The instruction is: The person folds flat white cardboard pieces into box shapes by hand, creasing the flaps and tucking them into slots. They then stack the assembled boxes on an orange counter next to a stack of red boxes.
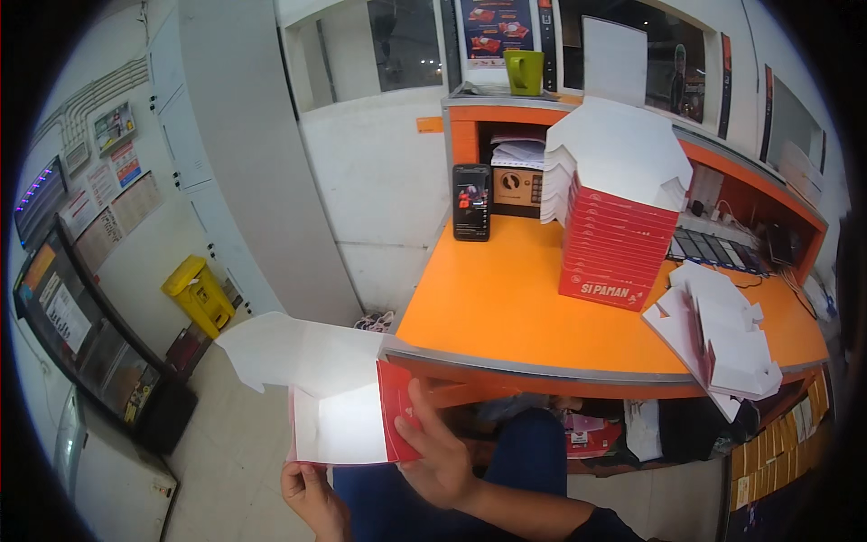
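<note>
We are watching one red-and-white carton box (339,397) being folded up below the near edge of the orange desk (488,307), over the person's lap. The left hand (312,497) is pinching its lower left corner, grip closed on the card; the right hand (438,452) is pressing flat against the red side panel, fingers spread, thumb on the panel's edge. The walls are standing, the white lid flap is hanging open to the left, so we are judging this box part-formed, not yet closed.

On the desk a tall stack of folded boxes (619,226), red sides and white lids, is standing finished. Just right of it a pile of flat blanks (722,339), white side up, is waiting unfolded, so work is remaining.

Signs and packages: a black phone (471,201) is leaning upright at the back of the desk, a green mug (524,72) is sitting on the upper ledge before a red poster, paper notices (117,194) are covering the left wall, and a yellow bin (199,294) is standing on the floor.
</note>
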Motion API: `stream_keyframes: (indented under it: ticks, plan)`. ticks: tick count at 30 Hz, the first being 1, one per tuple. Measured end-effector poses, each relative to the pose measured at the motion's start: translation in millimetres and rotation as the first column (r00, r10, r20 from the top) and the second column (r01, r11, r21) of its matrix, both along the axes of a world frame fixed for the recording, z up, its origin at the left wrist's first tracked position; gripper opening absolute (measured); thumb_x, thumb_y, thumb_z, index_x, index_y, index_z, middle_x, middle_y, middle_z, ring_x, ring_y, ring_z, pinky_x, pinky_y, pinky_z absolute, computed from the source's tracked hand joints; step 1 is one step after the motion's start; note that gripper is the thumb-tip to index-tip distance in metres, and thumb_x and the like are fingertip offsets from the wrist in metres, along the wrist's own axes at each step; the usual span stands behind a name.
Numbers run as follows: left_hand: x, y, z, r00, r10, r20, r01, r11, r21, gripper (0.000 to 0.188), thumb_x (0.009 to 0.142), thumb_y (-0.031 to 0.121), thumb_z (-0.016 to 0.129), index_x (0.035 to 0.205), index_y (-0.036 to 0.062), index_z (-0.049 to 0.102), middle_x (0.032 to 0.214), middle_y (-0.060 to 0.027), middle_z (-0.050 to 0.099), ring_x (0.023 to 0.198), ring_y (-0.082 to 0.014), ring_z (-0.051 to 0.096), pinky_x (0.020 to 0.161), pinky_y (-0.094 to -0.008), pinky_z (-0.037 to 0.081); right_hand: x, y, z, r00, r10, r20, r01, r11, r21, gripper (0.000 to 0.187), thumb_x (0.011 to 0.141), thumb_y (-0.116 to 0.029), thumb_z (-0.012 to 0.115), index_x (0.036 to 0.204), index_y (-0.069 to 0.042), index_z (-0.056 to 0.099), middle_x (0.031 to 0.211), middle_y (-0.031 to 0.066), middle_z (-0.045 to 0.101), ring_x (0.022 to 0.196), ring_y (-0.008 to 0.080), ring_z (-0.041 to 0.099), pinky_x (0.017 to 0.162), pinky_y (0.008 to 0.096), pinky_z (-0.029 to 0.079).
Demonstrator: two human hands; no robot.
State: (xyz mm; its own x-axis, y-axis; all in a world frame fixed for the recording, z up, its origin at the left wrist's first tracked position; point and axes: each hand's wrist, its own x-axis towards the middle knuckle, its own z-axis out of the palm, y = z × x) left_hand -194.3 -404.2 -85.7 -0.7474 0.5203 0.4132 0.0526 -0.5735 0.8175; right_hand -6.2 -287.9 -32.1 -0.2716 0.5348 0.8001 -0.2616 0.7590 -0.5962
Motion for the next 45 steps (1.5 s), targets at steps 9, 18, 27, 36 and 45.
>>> stream_keyframes:
  ticks: [9, 18, 27, 36, 45]
  plan:
    - [56, 115, 138, 0.871, -0.122, -0.477, 0.205, 0.971, 0.126, 0.026, 0.103, 0.003, 0.058, 0.129, -0.003, 0.058, 0.149, -0.0207, 0.05, 0.14, -0.0295, 0.049, 0.119, -0.0443, 0.037, 114, 38, 110, 0.858, -0.494, 0.139, 0.464, 0.863, 0.2, 0.051, 0.106, -0.006, 0.05, 0.154, 0.008, 0.043, 0.158, 0.0308, 0.043, 0.145, 0.0418, 0.048, 0.119, 0.0425, 0.038]
    - [169, 254, 265, 0.547, -0.589, -0.595, 0.759, 0.649, 0.057, 0.032, 0.107, 0.012, 0.057, 0.136, -0.0001, 0.047, 0.142, -0.0163, 0.055, 0.134, -0.0227, 0.053, 0.112, -0.036, 0.043, 240, 102, 210, 0.648, -0.761, 0.038, 0.752, 0.647, 0.13, 0.044, 0.111, -0.018, 0.048, 0.151, 0.0, 0.052, 0.124, 0.0159, 0.072, 0.113, 0.0156, 0.066, 0.098, 0.0315, 0.049]
    - [214, 347, 267, 0.493, -0.591, -0.639, 0.68, 0.719, -0.141, 0.04, 0.107, 0.023, 0.061, 0.134, -0.0031, 0.049, 0.133, -0.0212, 0.063, 0.127, -0.0293, 0.063, 0.101, -0.0371, 0.053, 317, 184, 205, 0.504, -0.838, 0.209, 0.833, 0.536, 0.139, 0.039, 0.108, -0.032, 0.054, 0.128, -0.001, 0.068, 0.108, 0.0176, 0.076, 0.099, 0.0268, 0.072, 0.088, 0.036, 0.052]
    - [213, 356, 257, 0.469, -0.617, -0.633, 0.623, 0.738, -0.258, 0.038, 0.109, 0.029, 0.058, 0.133, -0.0002, 0.054, 0.126, -0.0151, 0.067, 0.117, -0.0225, 0.066, 0.1, -0.0352, 0.051, 323, 198, 203, 0.539, -0.814, 0.217, 0.797, 0.576, 0.181, 0.039, 0.109, -0.035, 0.053, 0.123, -0.002, 0.069, 0.101, 0.0168, 0.075, 0.093, 0.0289, 0.071, 0.084, 0.0388, 0.052]
    - [211, 367, 261, 0.443, -0.465, -0.766, 0.445, 0.856, -0.262, 0.037, 0.105, 0.033, 0.063, 0.12, -0.0012, 0.066, 0.109, -0.0183, 0.077, 0.098, -0.0267, 0.075, 0.086, -0.0367, 0.055, 333, 209, 199, 0.42, -0.828, 0.372, 0.8, 0.531, 0.279, 0.037, 0.106, -0.034, 0.057, 0.111, -0.001, 0.072, 0.097, 0.0153, 0.072, 0.095, 0.031, 0.062, 0.087, 0.0428, 0.048]
